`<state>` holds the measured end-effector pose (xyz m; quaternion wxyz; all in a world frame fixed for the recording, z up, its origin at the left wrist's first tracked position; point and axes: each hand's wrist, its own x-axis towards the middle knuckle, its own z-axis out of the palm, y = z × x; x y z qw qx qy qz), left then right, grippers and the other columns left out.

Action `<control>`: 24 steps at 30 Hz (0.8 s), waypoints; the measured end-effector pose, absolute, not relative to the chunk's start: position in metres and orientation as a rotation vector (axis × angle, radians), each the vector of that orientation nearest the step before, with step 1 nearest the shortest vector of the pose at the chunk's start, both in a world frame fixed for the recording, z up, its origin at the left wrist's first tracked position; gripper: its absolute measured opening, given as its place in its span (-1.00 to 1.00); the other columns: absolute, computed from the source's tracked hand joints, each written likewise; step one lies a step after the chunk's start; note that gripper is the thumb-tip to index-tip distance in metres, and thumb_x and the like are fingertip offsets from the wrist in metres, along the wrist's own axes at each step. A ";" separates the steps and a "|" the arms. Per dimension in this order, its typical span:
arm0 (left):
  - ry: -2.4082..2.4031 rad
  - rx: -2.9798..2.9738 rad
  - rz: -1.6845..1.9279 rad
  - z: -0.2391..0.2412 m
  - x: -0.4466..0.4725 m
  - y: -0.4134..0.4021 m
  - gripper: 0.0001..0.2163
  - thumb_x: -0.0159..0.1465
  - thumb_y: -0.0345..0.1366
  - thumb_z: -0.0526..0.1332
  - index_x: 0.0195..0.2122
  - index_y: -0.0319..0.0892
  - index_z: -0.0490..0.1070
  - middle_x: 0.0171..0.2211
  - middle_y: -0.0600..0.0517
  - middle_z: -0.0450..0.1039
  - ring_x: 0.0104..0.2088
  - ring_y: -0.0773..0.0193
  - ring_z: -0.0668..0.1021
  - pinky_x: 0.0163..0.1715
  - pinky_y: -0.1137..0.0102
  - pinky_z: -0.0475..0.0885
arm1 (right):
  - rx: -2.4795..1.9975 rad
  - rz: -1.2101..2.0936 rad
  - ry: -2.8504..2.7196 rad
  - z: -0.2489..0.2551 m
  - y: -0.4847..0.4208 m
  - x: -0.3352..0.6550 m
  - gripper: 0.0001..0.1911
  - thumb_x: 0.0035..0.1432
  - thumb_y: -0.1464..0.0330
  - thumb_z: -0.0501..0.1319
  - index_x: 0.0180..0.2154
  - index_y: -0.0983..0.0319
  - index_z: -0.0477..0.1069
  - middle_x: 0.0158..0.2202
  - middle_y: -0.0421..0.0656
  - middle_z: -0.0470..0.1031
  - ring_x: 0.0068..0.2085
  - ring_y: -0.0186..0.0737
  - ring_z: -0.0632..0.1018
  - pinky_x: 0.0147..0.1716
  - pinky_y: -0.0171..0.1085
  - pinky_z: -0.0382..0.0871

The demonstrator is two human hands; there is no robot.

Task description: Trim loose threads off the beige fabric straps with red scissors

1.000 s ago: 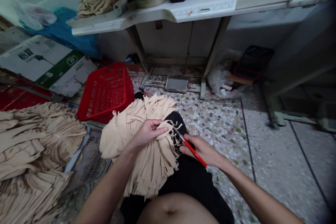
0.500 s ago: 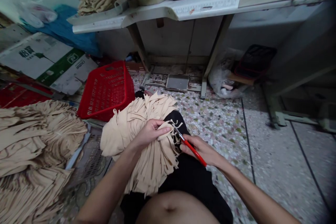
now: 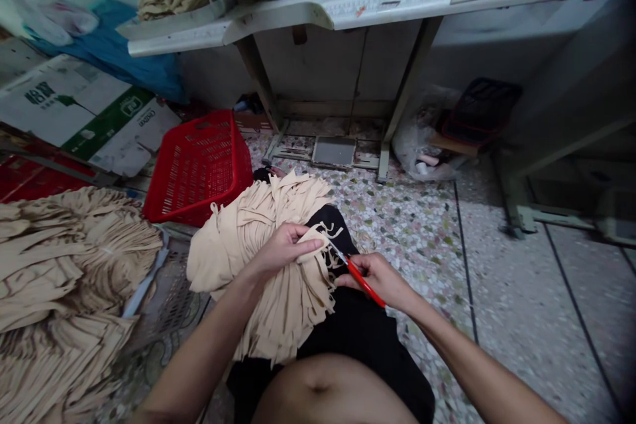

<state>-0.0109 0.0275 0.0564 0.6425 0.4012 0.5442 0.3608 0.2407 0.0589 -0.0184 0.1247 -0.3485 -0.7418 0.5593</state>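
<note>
Across my lap lies a thick bundle of beige fabric pieces, draped over black trousers. My left hand pinches the edge of one beige piece between thumb and fingers. In my right hand is a pair of red-handled scissors, its metal blades pointing up and left to the edge of that piece. Thin beige offcuts curl around the blade tips. Whether the blades are parted is too small to tell.
A red plastic basket stands beyond the bundle, left of centre. More beige fabric is piled at the left over a crate. Ahead is a white sewing table with a pedal beneath. A carton sits at the far left.
The view has shifted slightly. Both hands stay at the fabric edge, and the scissors are still against it with little visible movement.
</note>
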 end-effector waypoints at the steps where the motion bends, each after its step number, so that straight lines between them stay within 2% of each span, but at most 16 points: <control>1: 1.234 0.903 0.819 0.056 -0.011 0.027 -0.65 0.17 -0.10 0.47 -0.20 -0.32 0.62 -0.32 -0.07 0.61 -0.39 0.30 0.56 -0.34 0.46 0.41 | -1.026 1.632 -2.157 -0.020 0.058 0.242 -0.41 0.19 -0.06 0.33 -0.55 0.21 0.16 -0.58 -0.33 0.11 -0.50 -0.36 0.17 -0.53 -0.35 -0.03; 5: 1.233 0.922 0.784 0.054 -0.012 0.025 -0.65 0.16 -0.11 0.48 -0.18 -0.31 0.61 -0.28 -0.08 0.60 -0.34 0.26 0.57 -0.29 0.42 0.43 | -0.988 1.636 -2.212 -0.021 0.054 0.249 -0.48 0.21 -0.03 0.33 -0.48 0.20 0.22 -0.56 -0.33 0.16 -0.50 -0.35 0.19 -0.53 -0.36 0.01; 11: 1.219 1.172 0.724 0.052 -0.013 0.023 -0.67 0.22 -0.09 0.42 -0.45 -0.29 0.50 -0.49 0.08 0.36 -0.45 0.38 0.38 -0.43 0.47 0.24 | -0.908 1.576 -2.310 -0.007 0.056 0.249 -0.53 0.28 0.01 0.28 -0.43 0.19 0.21 -0.51 -0.33 0.20 -0.48 -0.34 0.22 -0.49 -0.35 0.06; 16: 1.157 1.206 0.673 0.053 -0.010 0.023 -0.70 0.27 -0.10 0.37 -0.33 -0.31 0.56 -0.43 0.05 0.39 -0.39 0.34 0.39 -0.38 0.46 0.26 | -0.890 1.552 -2.335 -0.002 0.058 0.239 -0.52 0.28 0.00 0.28 -0.44 0.20 0.20 -0.53 -0.34 0.16 -0.49 -0.35 0.20 -0.50 -0.35 0.02; 22: 1.189 1.325 0.662 0.059 -0.012 0.020 -0.68 0.29 -0.11 0.35 -0.45 -0.28 0.51 -0.49 0.09 0.28 -0.44 0.37 0.33 -0.44 0.47 0.21 | -0.983 1.635 -2.183 -0.016 0.050 0.239 -0.43 0.15 -0.05 0.38 -0.53 0.21 0.19 -0.57 -0.34 0.12 -0.50 -0.36 0.16 -0.53 -0.35 0.00; 24: 1.186 1.413 0.608 0.065 -0.016 0.013 -0.72 0.28 -0.10 0.36 -0.39 -0.25 0.58 -0.47 0.08 0.33 -0.45 0.37 0.33 -0.46 0.47 0.21 | -1.034 1.759 -2.044 -0.022 0.045 0.246 -0.41 0.10 -0.06 0.41 -0.53 0.20 0.20 -0.59 -0.33 0.15 -0.52 -0.37 0.17 -0.55 -0.35 0.01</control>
